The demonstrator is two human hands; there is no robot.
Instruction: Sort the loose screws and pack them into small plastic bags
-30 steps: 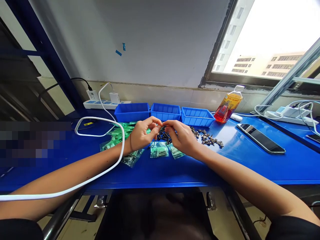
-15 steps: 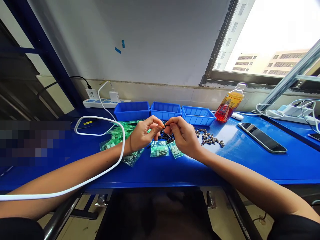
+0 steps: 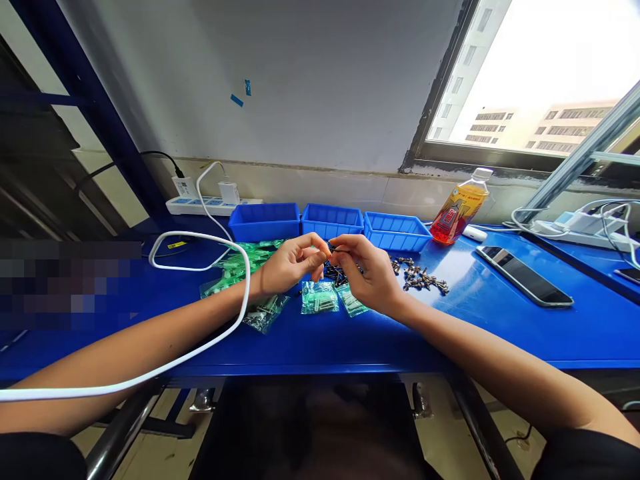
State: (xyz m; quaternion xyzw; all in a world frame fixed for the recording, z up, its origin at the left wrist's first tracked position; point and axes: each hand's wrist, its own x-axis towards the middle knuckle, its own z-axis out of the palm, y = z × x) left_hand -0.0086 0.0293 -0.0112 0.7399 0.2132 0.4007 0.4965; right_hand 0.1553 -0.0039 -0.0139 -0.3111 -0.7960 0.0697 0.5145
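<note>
Though bottle (image 3: 459,212) label unreadable, hands pinch small part (image 3: 331,250).

Three bins (image 3: 330,222) sit in a row at the table's (image 3: 310,340) back edge. The bottle (image 3: 457,207) stands right of them, the phone (image 3: 523,275) farther right.

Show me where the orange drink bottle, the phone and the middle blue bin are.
orange drink bottle (image 3: 457,215): head view, on its label.
phone (image 3: 524,276): head view, middle of its dark screen.
middle blue bin (image 3: 332,231): head view, on its front wall.
</note>
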